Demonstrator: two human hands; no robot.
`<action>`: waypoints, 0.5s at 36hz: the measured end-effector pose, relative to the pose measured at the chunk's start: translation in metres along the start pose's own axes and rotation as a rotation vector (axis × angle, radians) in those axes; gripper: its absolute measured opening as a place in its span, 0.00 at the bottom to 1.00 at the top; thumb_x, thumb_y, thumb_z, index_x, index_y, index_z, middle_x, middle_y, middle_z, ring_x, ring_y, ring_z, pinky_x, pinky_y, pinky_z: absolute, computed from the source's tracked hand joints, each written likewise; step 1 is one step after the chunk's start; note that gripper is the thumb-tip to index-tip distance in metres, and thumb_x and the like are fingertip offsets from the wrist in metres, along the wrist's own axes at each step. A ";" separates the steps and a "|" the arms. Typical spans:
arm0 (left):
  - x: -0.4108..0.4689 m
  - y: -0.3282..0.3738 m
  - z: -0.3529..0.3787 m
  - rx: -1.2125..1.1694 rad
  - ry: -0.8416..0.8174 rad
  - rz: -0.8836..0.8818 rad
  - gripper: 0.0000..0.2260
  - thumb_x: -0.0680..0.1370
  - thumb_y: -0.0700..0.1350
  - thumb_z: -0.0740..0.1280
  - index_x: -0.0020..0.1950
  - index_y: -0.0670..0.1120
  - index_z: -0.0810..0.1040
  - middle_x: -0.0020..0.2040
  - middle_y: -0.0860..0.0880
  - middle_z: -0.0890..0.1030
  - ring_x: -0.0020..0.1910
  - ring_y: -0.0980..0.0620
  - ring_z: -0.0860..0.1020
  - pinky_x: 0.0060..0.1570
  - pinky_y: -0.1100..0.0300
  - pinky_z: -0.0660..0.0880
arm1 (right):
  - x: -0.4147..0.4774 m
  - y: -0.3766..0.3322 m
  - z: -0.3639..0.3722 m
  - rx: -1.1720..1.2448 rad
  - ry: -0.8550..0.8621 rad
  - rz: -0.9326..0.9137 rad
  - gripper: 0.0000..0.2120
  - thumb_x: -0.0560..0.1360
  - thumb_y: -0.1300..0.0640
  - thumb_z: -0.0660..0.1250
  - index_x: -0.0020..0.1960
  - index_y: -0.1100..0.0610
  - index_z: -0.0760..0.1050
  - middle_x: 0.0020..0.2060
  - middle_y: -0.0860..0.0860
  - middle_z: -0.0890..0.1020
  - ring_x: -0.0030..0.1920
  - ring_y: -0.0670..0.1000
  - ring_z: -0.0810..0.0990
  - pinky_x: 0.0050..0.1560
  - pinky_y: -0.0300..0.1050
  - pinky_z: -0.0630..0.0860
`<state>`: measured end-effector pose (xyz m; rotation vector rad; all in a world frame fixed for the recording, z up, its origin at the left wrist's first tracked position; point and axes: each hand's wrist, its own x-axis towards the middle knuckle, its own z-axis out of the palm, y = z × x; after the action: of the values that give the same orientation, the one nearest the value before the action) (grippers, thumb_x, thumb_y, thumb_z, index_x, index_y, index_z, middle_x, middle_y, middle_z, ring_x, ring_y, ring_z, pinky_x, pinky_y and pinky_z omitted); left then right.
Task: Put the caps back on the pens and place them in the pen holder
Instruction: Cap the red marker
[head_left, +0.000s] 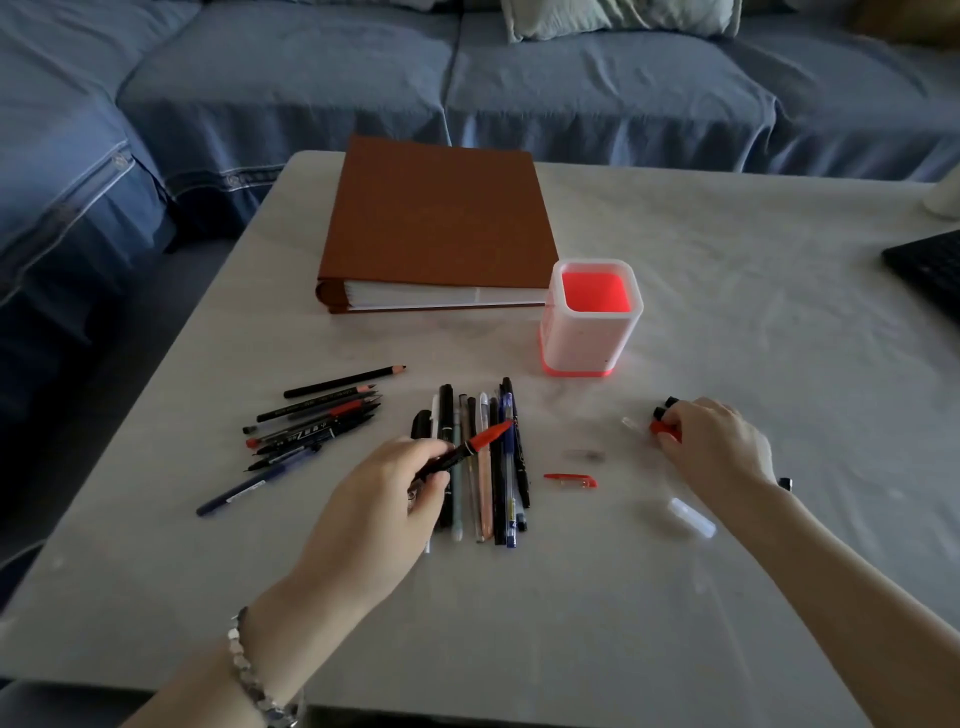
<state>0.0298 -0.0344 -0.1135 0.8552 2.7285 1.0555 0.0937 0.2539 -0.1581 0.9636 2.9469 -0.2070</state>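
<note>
My left hand (395, 493) grips a black pen with a red front end (467, 446), held slanted over a row of several pens (483, 467) lying side by side. My right hand (711, 441) rests on the table to the right, fingers closed around a red cap (662, 428), with two black caps (666, 407) at its fingertips. The white pen holder (592, 343) with a red inside stands upright behind the pens. A red clip cap (571, 479), a greyish cap (587, 455) and a clear cap (691, 517) lie loose on the table.
A second heap of pens and pencils (317, 421) lies to the left. A brown binder (436, 223) sits behind the holder. A black keyboard corner (930, 270) is at the right edge. A blue sofa (311, 78) runs beyond the grey table (519, 597).
</note>
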 end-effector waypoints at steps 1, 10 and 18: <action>0.000 0.001 0.000 0.001 -0.006 0.011 0.09 0.75 0.42 0.65 0.55 0.45 0.79 0.46 0.52 0.79 0.43 0.54 0.76 0.42 0.72 0.69 | 0.000 -0.001 -0.001 -0.024 0.013 -0.020 0.09 0.75 0.55 0.62 0.51 0.57 0.78 0.45 0.53 0.78 0.51 0.55 0.74 0.39 0.44 0.65; -0.001 0.008 0.001 0.010 -0.029 0.108 0.10 0.74 0.47 0.60 0.53 0.55 0.75 0.43 0.54 0.79 0.42 0.56 0.75 0.40 0.59 0.72 | -0.046 -0.047 -0.041 0.784 -0.079 -0.307 0.12 0.73 0.60 0.64 0.40 0.43 0.73 0.38 0.46 0.83 0.38 0.46 0.77 0.37 0.29 0.71; -0.001 0.012 0.000 -0.002 -0.023 0.163 0.12 0.74 0.51 0.55 0.55 0.55 0.72 0.45 0.54 0.79 0.43 0.58 0.75 0.42 0.60 0.71 | -0.064 -0.063 -0.053 0.955 -0.156 -0.407 0.13 0.75 0.58 0.63 0.44 0.39 0.75 0.46 0.32 0.81 0.47 0.41 0.80 0.47 0.28 0.74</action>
<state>0.0358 -0.0278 -0.1062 1.0989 2.6758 1.0676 0.1084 0.1730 -0.0935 0.2864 2.7917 -1.6971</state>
